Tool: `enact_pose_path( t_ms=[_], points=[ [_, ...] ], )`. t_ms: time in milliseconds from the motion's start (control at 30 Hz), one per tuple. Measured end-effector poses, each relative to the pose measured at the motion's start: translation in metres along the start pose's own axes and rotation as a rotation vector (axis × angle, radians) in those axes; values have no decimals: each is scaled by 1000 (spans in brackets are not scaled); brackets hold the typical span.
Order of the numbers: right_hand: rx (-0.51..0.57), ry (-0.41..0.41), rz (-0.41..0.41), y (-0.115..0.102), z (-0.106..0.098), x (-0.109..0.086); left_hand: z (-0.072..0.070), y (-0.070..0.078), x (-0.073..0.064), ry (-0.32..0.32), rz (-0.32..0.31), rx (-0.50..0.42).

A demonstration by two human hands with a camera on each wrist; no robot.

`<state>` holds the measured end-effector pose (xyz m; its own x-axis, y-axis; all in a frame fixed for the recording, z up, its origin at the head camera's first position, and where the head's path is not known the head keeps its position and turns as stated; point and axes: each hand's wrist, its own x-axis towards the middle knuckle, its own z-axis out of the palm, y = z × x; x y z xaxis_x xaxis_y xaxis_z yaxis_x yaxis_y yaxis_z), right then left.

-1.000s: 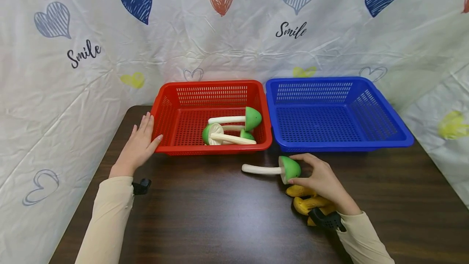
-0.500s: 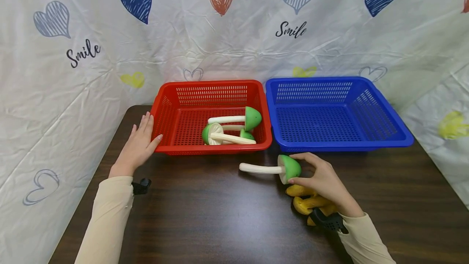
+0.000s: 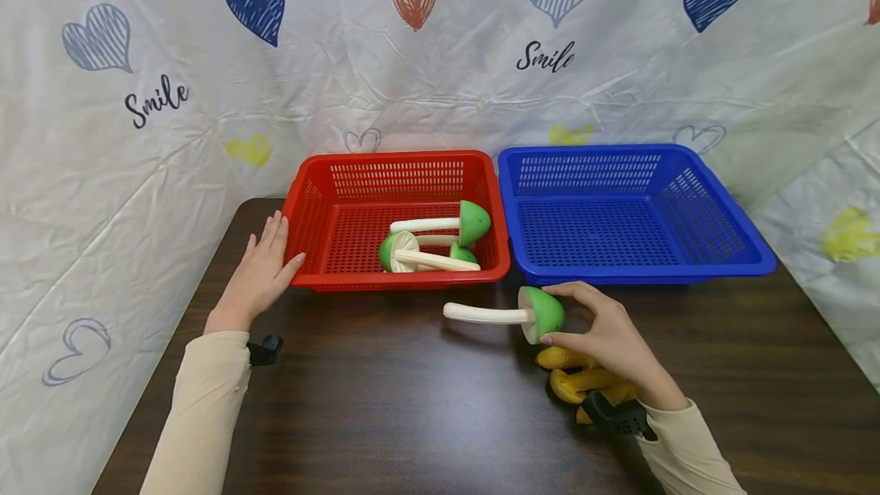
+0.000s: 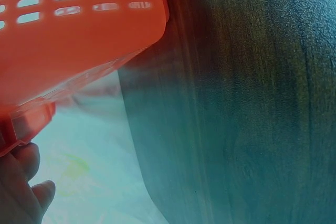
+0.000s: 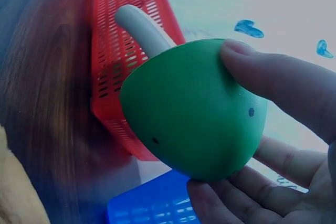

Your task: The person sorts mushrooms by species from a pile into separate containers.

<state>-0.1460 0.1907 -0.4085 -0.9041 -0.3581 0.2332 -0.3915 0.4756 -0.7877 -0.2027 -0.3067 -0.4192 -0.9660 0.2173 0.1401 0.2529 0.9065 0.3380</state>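
My right hand (image 3: 605, 338) pinches the green cap of a toy mushroom (image 3: 543, 314) between thumb and fingers, just in front of the baskets. Its white stem points left, and a shadow lies on the table below it. In the right wrist view the mushroom cap (image 5: 194, 108) fills the middle. At the left, my other hand (image 3: 254, 277) rests with straight fingers against the side of the red basket (image 3: 392, 279). Inside that basket, several green-capped mushrooms (image 3: 474, 223) lie in a heap at the right. The left wrist view shows the red basket wall (image 4: 79, 40) and some fingertips.
A blue basket (image 3: 639, 278) stands right beside the red one. Yellow bananas (image 3: 577, 382) lie on the dark wooden table (image 3: 399, 396) under my right hand and wrist. Behind the table hangs a white cloth (image 3: 440, 75) printed with hearts.
The mushroom in my right hand has risen a little and shifted slightly left, its stem end moving most. My left hand has stayed at the red basket.
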Motion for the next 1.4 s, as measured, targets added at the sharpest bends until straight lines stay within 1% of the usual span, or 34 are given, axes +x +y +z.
enact_pose_path(
  t_ms=[333, 500, 667, 733, 933, 1067, 1167, 1233, 1300, 1400],
  points=[
    [-12, 12, -3, -8, -5, 5, 0, 0, 0, 1, 0, 5],
    [14, 5, 16, -12, -8, 8, -1, 0, 0, 1, 2, 2],
    [63, 5, 35, -17, -10, 13, -1, 0, 0, -5, -1, 0],
    [69, 11, 24, -19, -11, 17, -1, 0, 0, -6, 0, 2],
    [54, 10, -42, -25, -11, 30, 0, -1, 1, -2, 4, 5],
    [64, -14, -28, -30, -10, 39, 0, -1, 1, 4, 8, 2],
    [94, -31, -3, -34, -9, 45, 0, 0, 1, 4, 6, 3],
    [109, -37, -3, -35, -8, 49, -1, 0, 0, 6, 5, 4],
    [124, -35, 0, -35, -6, 53, -1, 1, 0, 3, 2, 5],
    [116, -21, -7, -34, -4, 59, -2, 1, 0, 1, 0, 6]
  ],
)
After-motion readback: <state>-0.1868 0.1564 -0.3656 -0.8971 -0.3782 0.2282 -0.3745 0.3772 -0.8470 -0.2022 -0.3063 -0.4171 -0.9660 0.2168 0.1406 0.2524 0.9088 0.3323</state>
